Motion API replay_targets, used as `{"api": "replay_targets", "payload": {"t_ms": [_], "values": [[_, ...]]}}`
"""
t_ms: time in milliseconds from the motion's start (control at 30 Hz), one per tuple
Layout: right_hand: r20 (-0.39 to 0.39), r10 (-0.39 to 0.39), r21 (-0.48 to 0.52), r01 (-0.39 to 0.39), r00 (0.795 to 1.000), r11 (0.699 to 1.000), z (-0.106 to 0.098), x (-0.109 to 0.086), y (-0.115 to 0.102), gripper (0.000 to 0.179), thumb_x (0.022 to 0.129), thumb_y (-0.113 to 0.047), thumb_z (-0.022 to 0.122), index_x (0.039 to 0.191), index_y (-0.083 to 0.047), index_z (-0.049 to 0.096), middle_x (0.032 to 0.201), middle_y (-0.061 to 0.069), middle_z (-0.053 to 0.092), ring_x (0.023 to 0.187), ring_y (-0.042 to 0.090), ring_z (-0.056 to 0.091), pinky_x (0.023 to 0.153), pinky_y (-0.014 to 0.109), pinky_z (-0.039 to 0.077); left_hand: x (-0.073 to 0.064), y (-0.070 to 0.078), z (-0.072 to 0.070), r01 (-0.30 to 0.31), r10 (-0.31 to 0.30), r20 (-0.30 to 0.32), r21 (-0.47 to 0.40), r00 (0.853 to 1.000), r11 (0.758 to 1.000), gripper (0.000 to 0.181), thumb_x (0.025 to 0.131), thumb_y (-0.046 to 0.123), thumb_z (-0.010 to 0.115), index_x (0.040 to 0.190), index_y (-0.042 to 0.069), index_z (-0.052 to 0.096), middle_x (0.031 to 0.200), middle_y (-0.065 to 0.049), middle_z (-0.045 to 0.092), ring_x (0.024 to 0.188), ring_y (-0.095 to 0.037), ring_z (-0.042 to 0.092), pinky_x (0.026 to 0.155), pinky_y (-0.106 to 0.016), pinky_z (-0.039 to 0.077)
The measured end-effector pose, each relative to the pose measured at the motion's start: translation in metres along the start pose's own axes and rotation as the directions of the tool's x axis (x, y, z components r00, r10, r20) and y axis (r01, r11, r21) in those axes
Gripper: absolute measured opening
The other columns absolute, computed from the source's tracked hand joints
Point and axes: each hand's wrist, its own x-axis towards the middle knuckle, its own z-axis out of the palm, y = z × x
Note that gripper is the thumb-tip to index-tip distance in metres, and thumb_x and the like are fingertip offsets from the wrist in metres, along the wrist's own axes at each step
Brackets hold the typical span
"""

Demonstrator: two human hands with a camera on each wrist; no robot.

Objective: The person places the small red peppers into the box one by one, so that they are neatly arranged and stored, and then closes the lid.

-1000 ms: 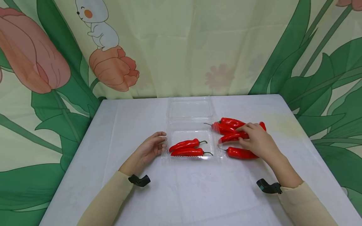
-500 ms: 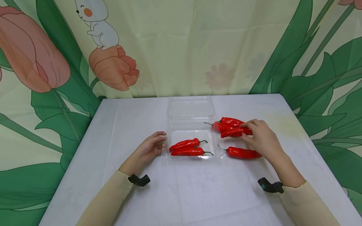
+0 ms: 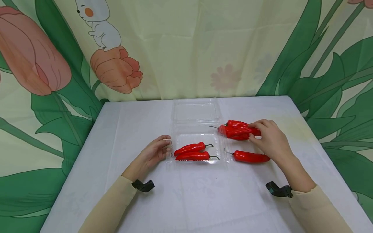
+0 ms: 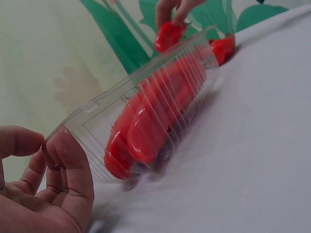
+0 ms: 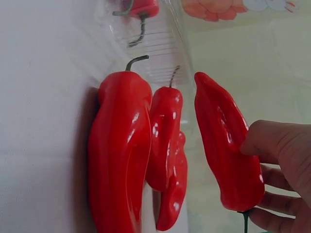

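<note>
A clear plastic clamshell box [image 3: 186, 139] stands open mid-table, its lid [image 3: 196, 111] laid back. Two red chili peppers [image 3: 189, 149] lie in its base, stems to the right. My left hand [image 3: 155, 151] is at the box's left edge, thumb and fingers pinching the thin rim in the left wrist view. To the right, my right hand [image 3: 271, 139] pinches another red chili pepper [image 5: 226, 145] between thumb and fingers, near its stem end. That pepper is held up above the table, its tip pointing toward the box.
Beside the box on the right, a single pepper [image 3: 251, 157] lies nearest the person. Two more peppers [image 5: 165, 136] lie behind it, partly overlapped by the held one in the head view. A printed curtain [image 3: 175, 58] hangs behind the white-covered table [image 3: 140, 119].
My right hand has taken hold of one pepper from the loose group and raised it, shifting slightly right and away from the person. My left hand stays at the box edge.
</note>
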Motion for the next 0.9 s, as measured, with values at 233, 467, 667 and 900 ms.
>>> {"api": "replay_targets", "payload": {"t_ms": [233,467,667,900], "values": [[-0.007,-0.012,0.032,0.012,1.0,0.999,0.0,0.001,-0.01,0.044,0.084,-0.011,0.079,0.125,-0.001,0.066,0.126,0.025,0.061,0.117,0.045,0.053,0.085,0.062,0.058,-0.001,0.001,0.0,0.002,-0.002,0.0,0.0,1.0,1.0,0.02,0.105,0.014,0.054,0.124,0.015,0.048,0.098,0.002,0.061,0.073,-0.012,0.062,0.07,-0.019,0.057],[0.01,-0.028,0.048,0.028,1.0,0.998,0.008,0.004,-0.02,0.045,0.084,-0.013,0.081,0.125,-0.002,0.067,0.126,0.024,0.062,0.117,0.045,0.054,0.083,0.062,0.059,-0.001,0.0,0.0,0.004,-0.004,-0.003,0.0,1.0,1.0,0.02,0.105,0.014,0.054,0.124,0.015,0.048,0.098,0.001,0.061,0.072,-0.012,0.061,0.069,-0.019,0.057],[0.026,-0.032,0.058,0.03,0.999,0.998,0.012,0.004,-0.024,0.048,0.084,-0.014,0.082,0.128,-0.004,0.067,0.127,0.023,0.062,0.119,0.044,0.055,0.084,0.061,0.059,-0.001,0.001,0.0,0.005,-0.005,-0.004,-0.007,1.0,1.0,0.021,0.105,0.013,0.054,0.125,0.015,0.047,0.097,0.001,0.061,0.072,-0.012,0.061,0.069,-0.019,0.057],[0.029,-0.068,0.045,0.067,0.997,0.997,0.013,0.006,-0.028,0.051,0.084,-0.015,0.083,0.132,-0.007,0.067,0.127,0.023,0.063,0.119,0.044,0.055,0.086,0.062,0.058,-0.001,0.001,0.001,0.007,-0.007,0.002,-0.006,1.0,1.0,0.021,0.105,0.013,0.053,0.125,0.015,0.047,0.097,0.001,0.061,0.072,-0.012,0.062,0.069,-0.019,0.057]]}}
